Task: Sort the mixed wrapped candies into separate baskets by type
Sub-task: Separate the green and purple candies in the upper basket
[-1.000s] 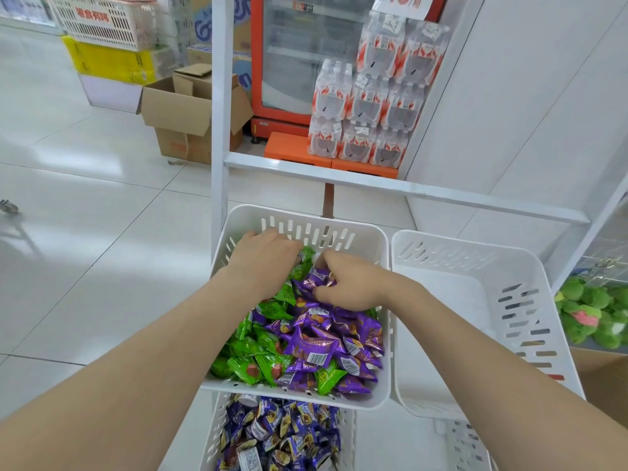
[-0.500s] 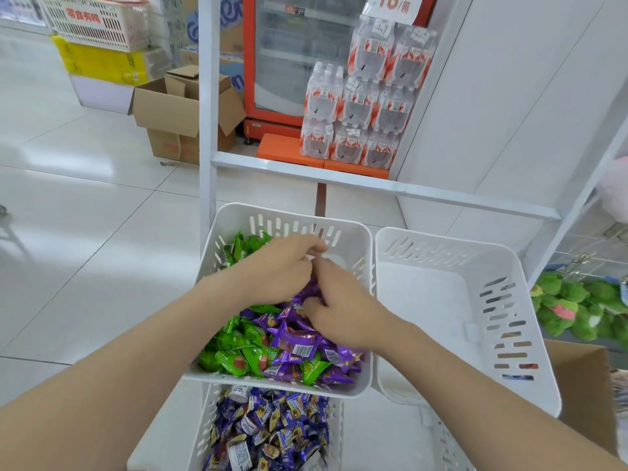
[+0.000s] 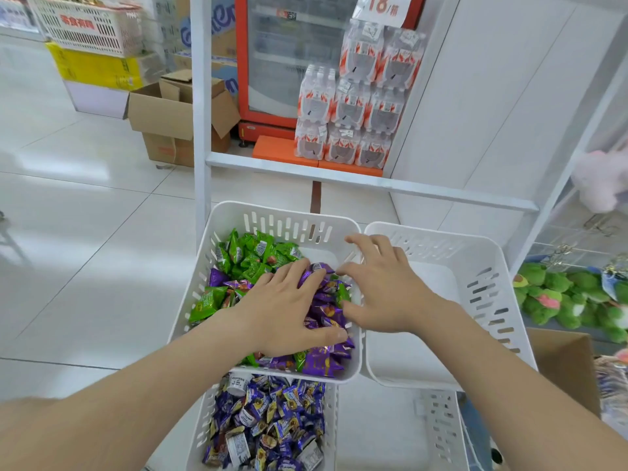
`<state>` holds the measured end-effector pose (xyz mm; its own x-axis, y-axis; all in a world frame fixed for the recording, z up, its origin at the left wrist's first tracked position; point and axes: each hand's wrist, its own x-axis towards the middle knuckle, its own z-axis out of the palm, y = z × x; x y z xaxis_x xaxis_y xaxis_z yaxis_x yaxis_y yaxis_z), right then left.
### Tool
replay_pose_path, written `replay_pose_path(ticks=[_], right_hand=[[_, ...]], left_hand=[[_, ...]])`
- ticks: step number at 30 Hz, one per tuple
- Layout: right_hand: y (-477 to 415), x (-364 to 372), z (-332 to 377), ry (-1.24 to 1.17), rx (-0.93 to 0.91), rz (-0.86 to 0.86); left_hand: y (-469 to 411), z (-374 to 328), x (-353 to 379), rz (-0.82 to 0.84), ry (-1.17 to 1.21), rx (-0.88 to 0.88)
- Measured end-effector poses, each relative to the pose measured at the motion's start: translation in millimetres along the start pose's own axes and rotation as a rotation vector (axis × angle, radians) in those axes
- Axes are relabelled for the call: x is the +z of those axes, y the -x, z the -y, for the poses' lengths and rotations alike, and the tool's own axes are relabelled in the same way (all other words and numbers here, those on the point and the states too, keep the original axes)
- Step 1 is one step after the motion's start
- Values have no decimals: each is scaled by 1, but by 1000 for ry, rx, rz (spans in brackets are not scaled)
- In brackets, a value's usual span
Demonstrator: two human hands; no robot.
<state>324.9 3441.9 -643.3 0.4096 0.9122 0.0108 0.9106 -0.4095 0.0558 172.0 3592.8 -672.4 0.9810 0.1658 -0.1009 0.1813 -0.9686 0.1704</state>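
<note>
Entry, 1 moment, head view.

1. Left hand [image 3: 285, 311]: we see it palm down on the purple candies [image 3: 324, 312], fingers spread and nearly straight, thumb stretched out on the near side. It presses on the heap and clasps nothing that we can see.
2. Right hand [image 3: 384, 290]: fingers spread and relaxed, nothing held. It hangs over the 2 touching rims, just right of the left hand, with its fingertips at the right wall of the mixed basket [image 3: 285, 212].
3. Purple candies: under and around the left palm, piled against the basket wall that runs below the right hand's fingertips.
4. Green candies [image 3: 255, 256]: heaped just beyond the left hand's fingertips and along its outer side, in the same basket.
5. Empty basket [image 3: 475, 253]: white, slotted, under and to the right of the right wrist, touching the mixed basket.
6. Lower basket [image 3: 331, 419]: beneath the left forearm, 1 tier down, filled with blue-wrapped candies [image 3: 268, 426].
7. Rack [image 3: 198, 130]: white frame, upright beyond both hands.
8. Plush toys [image 3: 560, 300]: green, well to the right of the right hand.
</note>
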Motion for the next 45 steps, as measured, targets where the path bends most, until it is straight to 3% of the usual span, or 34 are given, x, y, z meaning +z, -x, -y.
replay_pose_path(ticks=[2,9,11,14,16,19,22,26,29,32,37,41,45], right_hand=[[-1,0,4,97,10,54],[-8,-4,10,158,41,-25],[-10,-5,14,78,99,-79],[-12,-17,10,-254,235,-239],[-13,-21,7,-349,210,-258],[-13,-13,15,16,42,-38],[-18,-8,26,174,18,1],[-14,-21,23,-163,137,-65],[-7,-37,12,-453,274,-285],[-7,-43,6,-549,296,-466],[-43,-14,6,-341,90,-368],[-70,-3,6,-87,64,-307],[-57,-6,-2,-170,64,-434]], left_hand=[[-1,3,1,-51,-39,28],[-3,6,0,-89,-75,112],[-3,8,0,-90,-61,119],[-3,8,0,-79,-43,126],[-4,10,0,-74,-38,121],[-6,12,1,-102,-33,101],[-8,13,3,-148,-68,83],[-13,16,-1,-196,-143,82],[-17,20,-4,-156,-106,97],[-19,19,-4,-97,-28,139],[-16,26,-6,-92,21,178],[-17,28,-7,-92,-11,160],[-33,29,-11,-230,-59,171]])
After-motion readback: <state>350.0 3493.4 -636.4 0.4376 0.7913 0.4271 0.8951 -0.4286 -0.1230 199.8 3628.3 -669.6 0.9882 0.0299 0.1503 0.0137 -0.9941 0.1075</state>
